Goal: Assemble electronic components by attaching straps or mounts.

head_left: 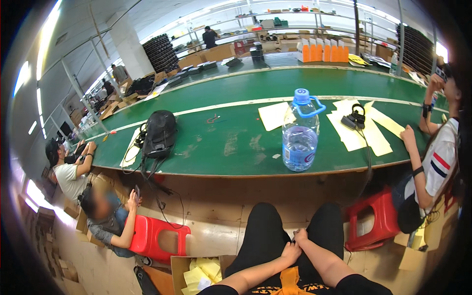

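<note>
My left hand [291, 252] and my right hand [300, 236] rest together in my lap, between my black-trousered thighs. Their fingers are curled in and meet at the tips; whatever they may pinch is too small to make out. On the green table [221, 132] before me stands a large clear water bottle [300, 142] with a blue cap and loop handle, partly filled. Yellow paper sheets [273, 116] lie beside it. To its right, a black strapped device with a cable [355, 118] sits on more yellow sheets.
A black backpack [160, 132] with dangling straps lies on the table at left. Red stools [157, 238] flank me, with seated people on both sides. By my left leg is a carton [178, 275] holding yellow paper. Orange-and-white boxes [322, 50] line the far side.
</note>
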`<state>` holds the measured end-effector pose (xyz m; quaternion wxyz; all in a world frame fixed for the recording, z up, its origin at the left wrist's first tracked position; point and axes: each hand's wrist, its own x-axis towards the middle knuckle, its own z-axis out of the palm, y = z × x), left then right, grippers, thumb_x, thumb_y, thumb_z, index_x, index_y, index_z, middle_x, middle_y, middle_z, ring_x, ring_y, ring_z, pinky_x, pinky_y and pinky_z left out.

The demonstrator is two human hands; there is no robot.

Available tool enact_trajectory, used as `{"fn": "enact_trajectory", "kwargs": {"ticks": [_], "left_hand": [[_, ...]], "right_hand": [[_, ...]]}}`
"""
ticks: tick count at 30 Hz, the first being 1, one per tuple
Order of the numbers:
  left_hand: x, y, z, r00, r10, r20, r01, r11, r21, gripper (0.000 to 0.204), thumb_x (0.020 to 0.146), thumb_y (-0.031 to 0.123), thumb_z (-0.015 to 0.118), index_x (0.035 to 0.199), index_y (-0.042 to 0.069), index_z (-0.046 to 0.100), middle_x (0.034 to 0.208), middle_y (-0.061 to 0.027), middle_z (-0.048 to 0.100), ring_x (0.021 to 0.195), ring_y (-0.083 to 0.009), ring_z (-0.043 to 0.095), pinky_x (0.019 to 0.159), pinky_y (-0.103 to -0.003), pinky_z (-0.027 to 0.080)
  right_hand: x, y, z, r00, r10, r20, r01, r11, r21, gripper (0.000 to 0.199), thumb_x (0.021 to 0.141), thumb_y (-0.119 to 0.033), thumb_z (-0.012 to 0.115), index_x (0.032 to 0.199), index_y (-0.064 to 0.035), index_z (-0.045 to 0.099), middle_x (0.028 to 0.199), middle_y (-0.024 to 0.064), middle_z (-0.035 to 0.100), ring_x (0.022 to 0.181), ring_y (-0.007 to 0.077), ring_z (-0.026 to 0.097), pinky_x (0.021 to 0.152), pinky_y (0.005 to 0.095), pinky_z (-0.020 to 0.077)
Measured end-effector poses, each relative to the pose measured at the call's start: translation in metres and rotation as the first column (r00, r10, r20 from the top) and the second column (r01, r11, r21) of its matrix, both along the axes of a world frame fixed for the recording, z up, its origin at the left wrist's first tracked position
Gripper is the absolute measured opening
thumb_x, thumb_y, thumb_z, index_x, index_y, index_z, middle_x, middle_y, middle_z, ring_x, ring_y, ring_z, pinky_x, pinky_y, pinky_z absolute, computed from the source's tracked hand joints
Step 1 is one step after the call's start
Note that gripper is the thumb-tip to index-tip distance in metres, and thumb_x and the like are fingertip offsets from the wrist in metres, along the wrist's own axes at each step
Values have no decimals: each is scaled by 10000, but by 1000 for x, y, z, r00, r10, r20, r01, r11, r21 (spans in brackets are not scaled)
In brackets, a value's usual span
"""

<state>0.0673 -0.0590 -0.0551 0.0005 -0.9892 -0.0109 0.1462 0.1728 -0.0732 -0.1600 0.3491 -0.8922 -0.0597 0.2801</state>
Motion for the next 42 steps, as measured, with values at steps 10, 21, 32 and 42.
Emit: {"fn": "enact_trajectory", "kwargs": {"ticks": [10, 21, 32, 42], "left_hand": [[0, 1, -11, 1000, 5, 1, -5, 1000, -13, 206, 730, 158, 448, 869, 109, 591, 906, -65, 522, 805, -159, 512, 675, -308, 346], [1, 1, -14, 999, -4, 46, 4, 1000, -1, 235, 732, 154, 438, 916, 93, 572, 917, -86, 513, 804, -167, 508, 658, -305, 345], [1, 0, -11, 993, -19, 117, 11, 998, 69, 219, 729, 151, 443, 888, 100, 584, 924, -93, 504, 779, -170, 512, 654, -310, 351], [-1, 2, -13, 999, -10, 51, 8, 999, 31, 206, 728, 143, 448, 877, 100, 583, 901, -77, 516, 766, -166, 521, 642, -309, 357]], "right_hand": [[-9, 3, 2, 985, 46, 169, -44, 999, -19, 134, 676, -120, 554, 659, 11, 573, 646, 185, 566, 665, 276, 583, 615, 349, 449], [-3, 1, -10, 983, 40, 181, -47, 998, 36, 151, 694, -95, 529, 661, 50, 551, 635, 175, 574, 597, 253, 588, 551, 326, 452], [0, 2, 16, 976, -137, -169, 162, 976, 146, 145, 712, -81, 530, 710, 63, 535, 583, 142, 550, 518, 229, 565, 474, 335, 433], [-7, 5, 16, 988, -153, -32, 156, 981, 112, 235, 684, -156, 577, 714, 77, 560, 741, 236, 563, 726, 311, 574, 632, 363, 426]]}}
